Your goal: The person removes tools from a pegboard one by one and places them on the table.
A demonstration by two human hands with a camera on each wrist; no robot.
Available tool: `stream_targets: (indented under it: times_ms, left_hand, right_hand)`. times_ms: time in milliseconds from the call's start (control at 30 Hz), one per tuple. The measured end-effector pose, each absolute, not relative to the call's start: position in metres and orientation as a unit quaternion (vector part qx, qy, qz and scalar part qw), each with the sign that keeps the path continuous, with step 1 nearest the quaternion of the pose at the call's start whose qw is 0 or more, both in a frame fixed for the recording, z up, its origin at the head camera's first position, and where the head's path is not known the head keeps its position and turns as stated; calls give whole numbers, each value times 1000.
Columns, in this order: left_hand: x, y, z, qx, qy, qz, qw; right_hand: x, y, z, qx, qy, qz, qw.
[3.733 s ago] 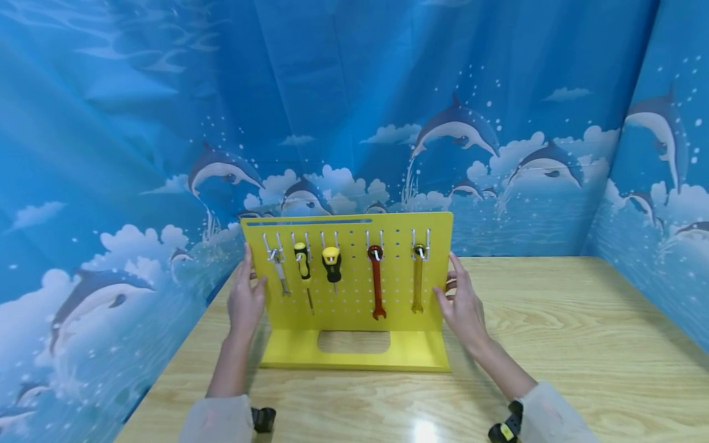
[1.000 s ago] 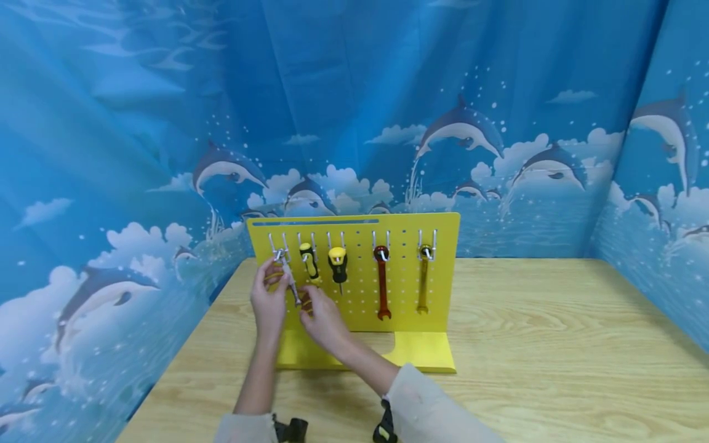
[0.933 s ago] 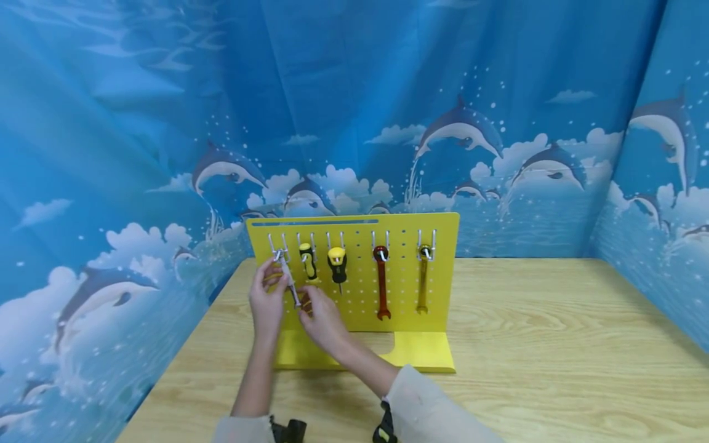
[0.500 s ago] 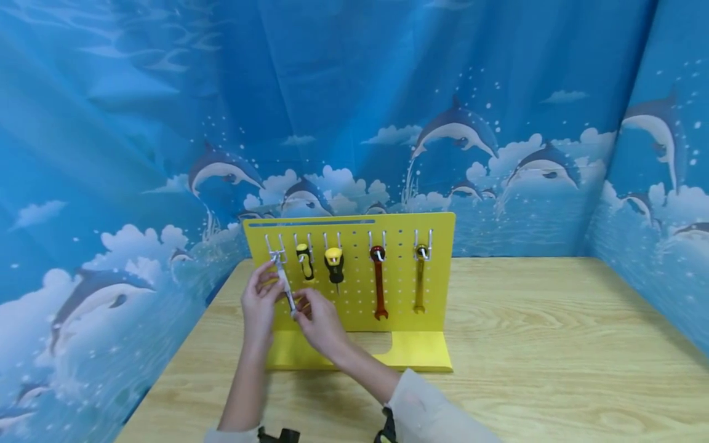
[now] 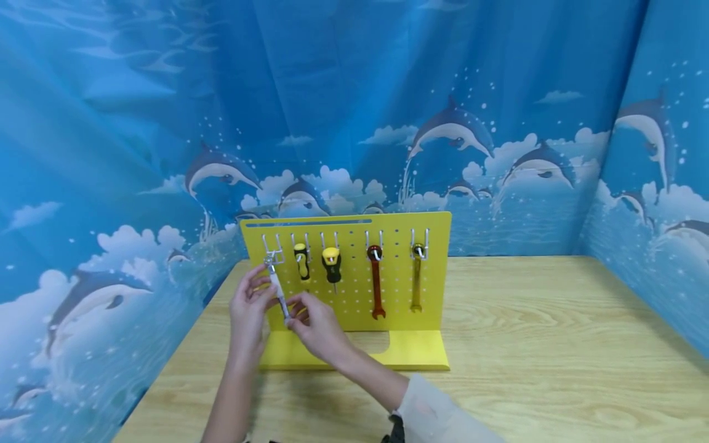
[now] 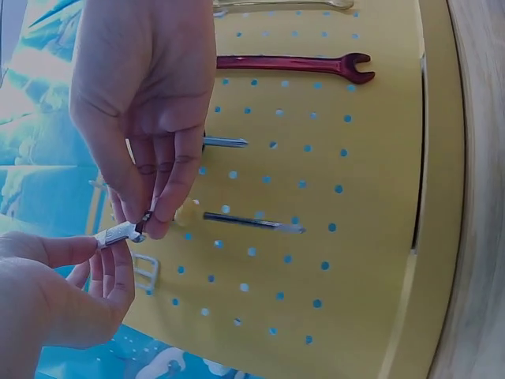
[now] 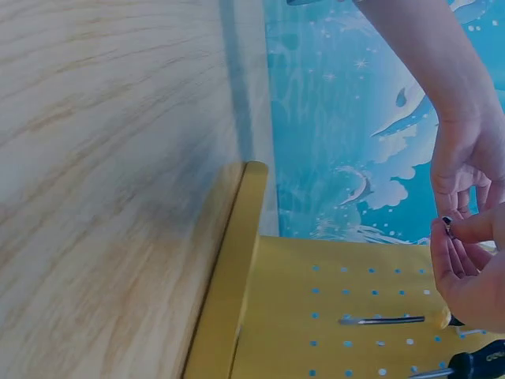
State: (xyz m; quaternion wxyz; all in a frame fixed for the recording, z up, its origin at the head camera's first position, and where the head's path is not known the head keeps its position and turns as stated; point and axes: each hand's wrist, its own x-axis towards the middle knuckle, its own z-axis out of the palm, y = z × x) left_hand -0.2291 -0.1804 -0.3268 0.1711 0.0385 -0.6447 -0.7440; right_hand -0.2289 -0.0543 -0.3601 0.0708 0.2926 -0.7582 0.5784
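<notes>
A silver wrench (image 5: 279, 290) slants down in front of the left side of a yellow pegboard (image 5: 399, 307). My left hand (image 5: 249, 311) pinches its shaft between thumb and fingers. Lower down, my right hand (image 5: 321, 329) pinches the bottom end, as the left wrist view also shows at the wrench's open-ended tip (image 6: 136, 234). The wrench's top end lies just below and overlaps the leftmost metal hook (image 5: 279, 253) in the head view. In the right wrist view, the fingers hide most of the wrench.
On other hooks hang a yellow-black screwdriver (image 5: 302, 266), a stubby screwdriver (image 5: 332, 271), a red wrench (image 5: 377, 289) and a yellow wrench (image 5: 417, 289). The board's base (image 5: 418, 354) stands on a wooden table (image 5: 543, 344). A blue dolphin-print curtain (image 5: 354, 111) surrounds the back.
Both hands have gone from the board's side edges to the silver wrench, which then hung on the leftmost hook. Over the last second they have shifted it left and down.
</notes>
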Motion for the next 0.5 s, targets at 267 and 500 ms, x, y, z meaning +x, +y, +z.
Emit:
stream_targets:
  times_ms: [267, 500]
  left_hand:
    - [-213, -175, -316, 26, -646, -740, 189]
    - [-200, -156, -311, -16, -658, -725, 201]
  right_hand:
    - [-220, -47, -350, 311, -746, 585, 66]
    - [-207, -24, -346, 308, -744, 591, 51]
